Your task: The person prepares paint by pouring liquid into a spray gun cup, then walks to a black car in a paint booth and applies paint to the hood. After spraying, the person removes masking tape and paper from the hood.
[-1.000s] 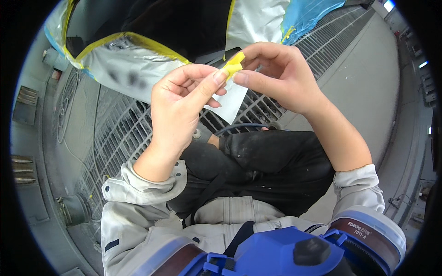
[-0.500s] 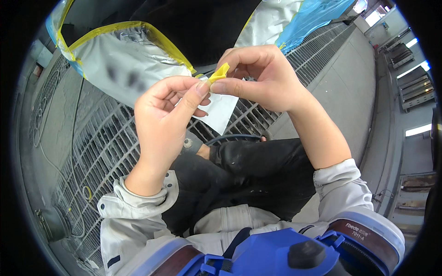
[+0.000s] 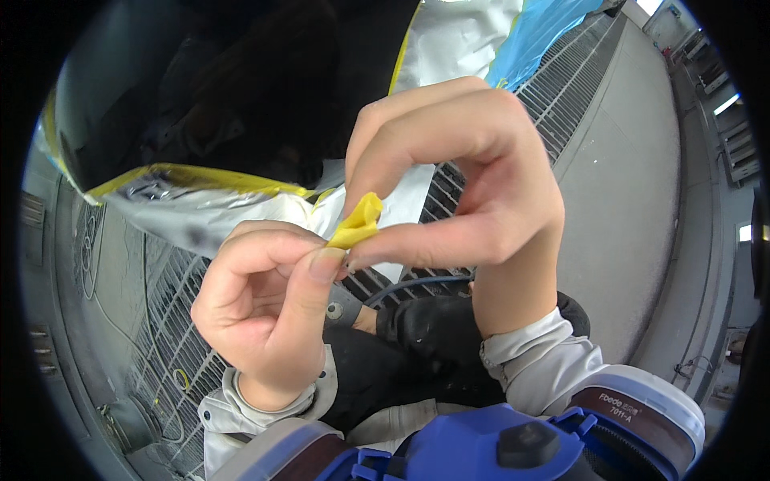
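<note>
A small folded piece of yellow masking tape [image 3: 358, 224] is held up between my two hands, over my lap. My left hand [image 3: 269, 305] pinches its lower end between thumb and forefinger, the other fingers curled. Coming from the right, my right hand [image 3: 473, 184] has its thumb and forefinger bent around the same tape, with the thumb tip close to my left thumb. The exact contact of the right forefinger is partly hidden behind the tape. Beyond the hands is a glossy black panel [image 3: 233, 96], edged with yellow tape and silver masking sheet [image 3: 449, 40].
White paper [image 3: 409, 196] hangs behind my right hand. Blue film [image 3: 537, 40] covers the far right side. Below lies a metal floor grating [image 3: 172, 321], with a hose [image 3: 421, 282] near my leg. A metal pot [image 3: 132, 425] stands at lower left. My blue respirator [image 3: 481, 441] fills the bottom.
My view has shifted closer to the black panel. Both hands appear lower and larger, and the right wrist is bent more. The yellow tape stays between the fingers.
</note>
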